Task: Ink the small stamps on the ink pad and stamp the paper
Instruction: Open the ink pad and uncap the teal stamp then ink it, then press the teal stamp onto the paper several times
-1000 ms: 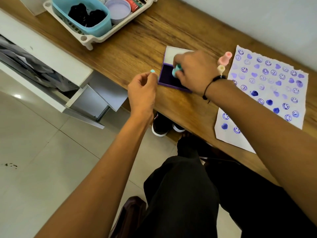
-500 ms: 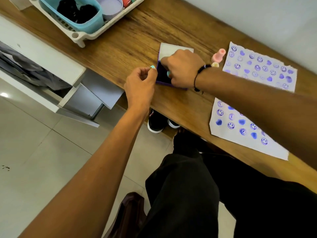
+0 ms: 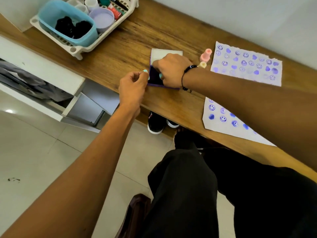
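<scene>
We are sitting at the long wooden worktop (image 3: pixel 173 100), which is running from about ten o'clock down to four o'clock across the view. Compared with a second ago our head has been drifting, so the white rack (image 3: pixel 80 48) with the blue tub is showing more fully at eleven o'clock, while our right forearm is now covering the middle of the paper (image 3: pixel 247 66), splitting the purple smileys and hearts into a far patch at two o'clock and a near corner at three o'clock. The sheet is already looking well filled, so we are judging the task to be far along, with another inking under way. The ink pad (image 3: pixel 154 78) is lying open just above centre, its pale lid folded back toward twelve o'clock. Our right hand (image 3: pixel 171 71) has been sliding from the pad's three o'clock side further over its dark surface, and its fingers are closing around a turquoise stamp (image 3: pixel 160 76) that is pressing down onto the ink; a second ago more of that stamp was visible. Our left hand (image 3: pixel 133 86) is staying at the pad's nine o'clock edge, fingers pinching a second turquoise stamp (image 3: pixel 145 71) just beside the pad, waiting for its turn. A pink stamp (image 3: pixel 205 55) and a cream stamp (image 3: pixel 203 64) are standing between the pad and the paper, untouched. We are expecting the freshly inked stamp to need carrying toward three o'clock to a bare gap on the sheet.
</scene>
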